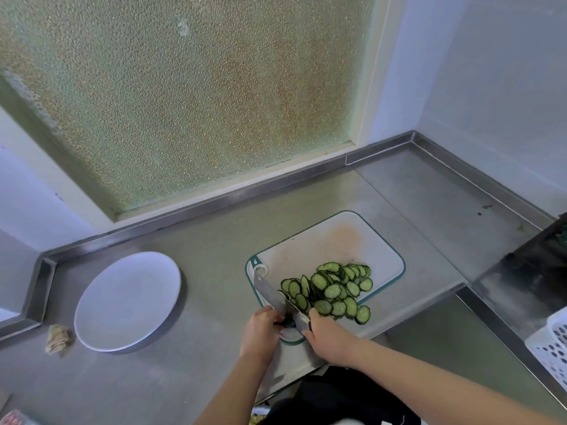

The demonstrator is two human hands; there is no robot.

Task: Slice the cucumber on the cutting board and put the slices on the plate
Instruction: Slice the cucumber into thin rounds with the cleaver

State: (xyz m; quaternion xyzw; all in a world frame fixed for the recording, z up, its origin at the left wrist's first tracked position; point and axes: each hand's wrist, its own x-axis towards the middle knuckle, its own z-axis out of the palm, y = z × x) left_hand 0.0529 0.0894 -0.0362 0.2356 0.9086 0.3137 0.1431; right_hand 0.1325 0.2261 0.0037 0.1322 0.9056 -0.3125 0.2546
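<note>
The slices [333,294] lay heaped on the board [343,240], with the plate [127,302] at 9 o'clock. The left hand [260,328] gripped the knife [277,297] handle; the right hand [329,338] pressed its blade, fingers together.

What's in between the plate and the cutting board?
Only bare steel counter separates the plate and cutting board, seen from the head view.

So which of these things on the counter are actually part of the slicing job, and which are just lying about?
Part of the job:
cucumber slices
cutting board
knife, held by the left hand, right hand against it
plate, no slices on it yet

Just lying about:
crumpled rag
white basket
</note>
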